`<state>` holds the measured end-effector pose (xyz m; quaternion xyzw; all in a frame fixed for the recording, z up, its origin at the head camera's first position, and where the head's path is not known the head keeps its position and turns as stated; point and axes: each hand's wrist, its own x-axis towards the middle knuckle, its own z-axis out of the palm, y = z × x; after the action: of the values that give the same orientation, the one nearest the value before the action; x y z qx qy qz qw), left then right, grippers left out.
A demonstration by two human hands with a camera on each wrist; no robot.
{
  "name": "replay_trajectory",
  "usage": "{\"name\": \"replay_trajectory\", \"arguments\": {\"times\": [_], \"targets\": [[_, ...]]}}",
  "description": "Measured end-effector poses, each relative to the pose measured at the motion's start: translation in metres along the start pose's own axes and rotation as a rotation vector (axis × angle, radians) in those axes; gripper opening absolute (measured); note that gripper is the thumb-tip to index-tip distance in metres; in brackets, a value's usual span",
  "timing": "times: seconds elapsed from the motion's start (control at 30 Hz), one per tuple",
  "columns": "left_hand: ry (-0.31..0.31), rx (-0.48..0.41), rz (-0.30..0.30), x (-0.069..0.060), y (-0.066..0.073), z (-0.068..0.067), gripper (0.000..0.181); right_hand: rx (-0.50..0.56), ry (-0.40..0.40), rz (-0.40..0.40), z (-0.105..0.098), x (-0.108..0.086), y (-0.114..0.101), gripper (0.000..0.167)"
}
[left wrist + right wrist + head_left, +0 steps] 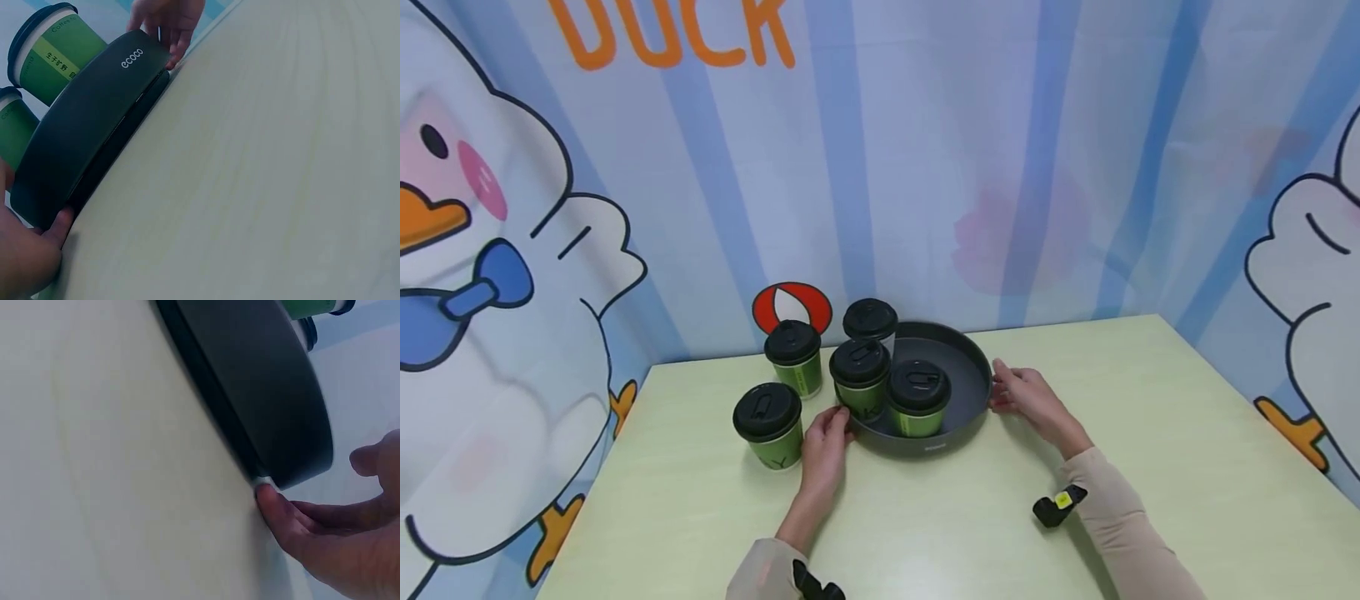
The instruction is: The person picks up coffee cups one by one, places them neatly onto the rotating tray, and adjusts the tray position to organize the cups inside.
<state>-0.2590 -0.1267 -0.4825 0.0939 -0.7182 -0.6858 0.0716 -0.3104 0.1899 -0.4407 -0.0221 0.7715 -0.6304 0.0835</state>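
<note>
A striped backdrop [925, 167] rises behind the pale table [1165, 408]. Near its far edge is a round pan [967, 379] — mouth up, lettering [935, 447] facing the near side, table stretching rightward. The left hand [824, 454] grips its rim; the right hand [1033, 404] touches its base, thumb apart. Green cups [919, 398] stand upright — inside and leftward.
</note>
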Motion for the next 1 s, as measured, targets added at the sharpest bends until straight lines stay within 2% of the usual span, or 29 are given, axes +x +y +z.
{"name": "replay_trajectory", "arguments": {"times": [0.1,0.23,0.37,0.67,0.73,0.8,1.0], "targets": [[-0.007,-0.001,0.0,-0.001,0.0,0.001,0.051,0.077,-0.05,0.021,0.002,0.003,0.006,0.057],[-0.008,0.0,0.002,0.0,0.001,0.001,0.051,0.096,-0.057,0.028,0.003,0.005,0.01,0.053],[-0.004,-0.003,0.011,0.0,0.0,-0.001,0.053,0.122,-0.102,0.037,0.001,0.005,0.01,0.054],[-0.009,0.007,-0.014,0.001,-0.003,0.0,0.053,0.133,-0.373,0.099,-0.017,-0.002,0.018,0.046],[-0.008,0.016,-0.024,0.001,-0.003,0.001,0.053,0.129,-0.403,0.109,-0.019,-0.002,0.019,0.047],[-0.006,0.023,-0.023,0.001,-0.003,0.001,0.053,0.138,-0.386,0.097,-0.018,-0.002,0.019,0.05],[-0.011,0.004,-0.009,0.0,0.0,-0.001,0.054,0.155,-0.239,0.038,-0.007,0.003,0.016,0.054]]}}
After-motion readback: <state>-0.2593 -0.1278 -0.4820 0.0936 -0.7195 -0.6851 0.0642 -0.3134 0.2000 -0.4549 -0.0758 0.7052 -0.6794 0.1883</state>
